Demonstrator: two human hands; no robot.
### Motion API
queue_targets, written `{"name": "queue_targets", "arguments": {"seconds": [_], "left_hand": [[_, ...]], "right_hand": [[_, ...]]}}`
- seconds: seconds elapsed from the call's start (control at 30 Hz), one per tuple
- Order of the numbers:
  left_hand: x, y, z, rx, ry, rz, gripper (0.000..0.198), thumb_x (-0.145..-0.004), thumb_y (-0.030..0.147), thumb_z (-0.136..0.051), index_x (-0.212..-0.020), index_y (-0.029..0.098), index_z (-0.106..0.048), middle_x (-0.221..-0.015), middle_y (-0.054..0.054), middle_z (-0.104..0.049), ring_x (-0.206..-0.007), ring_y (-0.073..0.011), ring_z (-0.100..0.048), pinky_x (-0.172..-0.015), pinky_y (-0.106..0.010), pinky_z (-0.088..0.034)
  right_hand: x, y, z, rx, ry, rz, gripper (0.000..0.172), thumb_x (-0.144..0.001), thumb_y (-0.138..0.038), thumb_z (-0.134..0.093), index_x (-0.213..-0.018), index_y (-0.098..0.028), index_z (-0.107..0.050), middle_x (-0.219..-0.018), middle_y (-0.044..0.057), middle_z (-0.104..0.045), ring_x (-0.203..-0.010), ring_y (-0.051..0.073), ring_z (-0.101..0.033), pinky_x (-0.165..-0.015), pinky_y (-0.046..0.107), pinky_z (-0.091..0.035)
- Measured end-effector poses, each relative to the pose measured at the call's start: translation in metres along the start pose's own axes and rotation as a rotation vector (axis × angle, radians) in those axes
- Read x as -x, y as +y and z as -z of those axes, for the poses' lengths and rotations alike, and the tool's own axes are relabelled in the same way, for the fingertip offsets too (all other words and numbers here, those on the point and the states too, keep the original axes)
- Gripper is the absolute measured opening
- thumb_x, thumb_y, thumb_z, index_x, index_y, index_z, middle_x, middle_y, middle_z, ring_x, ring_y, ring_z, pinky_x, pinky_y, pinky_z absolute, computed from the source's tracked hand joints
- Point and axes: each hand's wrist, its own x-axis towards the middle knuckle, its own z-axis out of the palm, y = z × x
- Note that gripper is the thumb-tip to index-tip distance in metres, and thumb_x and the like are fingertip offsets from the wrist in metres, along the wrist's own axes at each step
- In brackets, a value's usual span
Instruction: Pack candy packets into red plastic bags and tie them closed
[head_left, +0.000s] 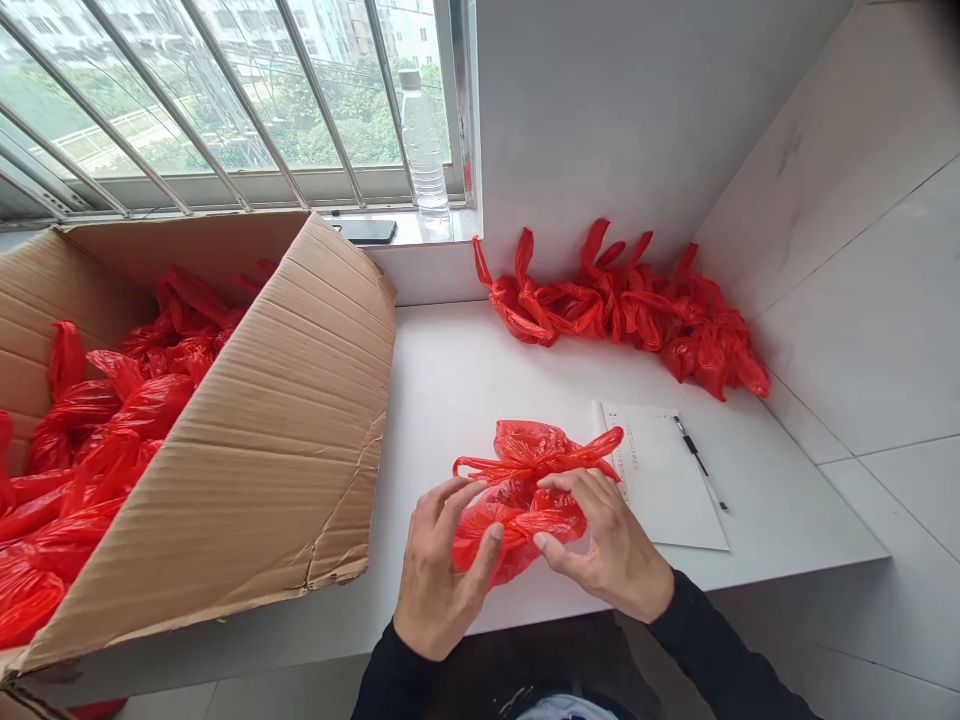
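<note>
A red plastic bag (pixel 517 520) lies on the white counter right in front of me. Its top is gathered, and looped handles stick out to the left and right. My left hand (pixel 442 560) is at the bag's left side, fingers curved and thumb well apart from them. On the other side, my right hand (pixel 600 535) has its fingertips over the bag, its thumb also spread away. Both hands are open around the bag; whether the fingertips press on the plastic I cannot tell. What the bag contains is not clear.
A large cardboard box (pixel 247 450) with several red bags stands at the left. More knotted red bags (pixel 622 310) line the back wall. A notebook (pixel 667 480) with a pen (pixel 697 460) lies at right. A water bottle (pixel 424 150) and a phone (pixel 366 232) rest on the windowsill.
</note>
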Motion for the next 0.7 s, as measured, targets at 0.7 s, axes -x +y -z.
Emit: {"name": "queue_targets", "arguments": {"seconds": [0.7], "left_hand": [[-0.001, 0.006, 0.017, 0.278, 0.318, 0.436, 0.042, -0.088, 0.049, -0.065, -0.121, 0.024, -0.058, -0.11, -0.006, -0.066, -0.103, -0.0235, -0.063, -0.09, -0.036, -0.049]], "right_hand": [[0.01, 0.006, 0.019, -0.329, 0.114, -0.277, 0.028, -0.096, -0.035, -0.053, -0.122, -0.026, -0.046, -0.106, 0.003, -0.06, -0.101, 0.021, -0.059, -0.093, 0.038, -0.047]]}}
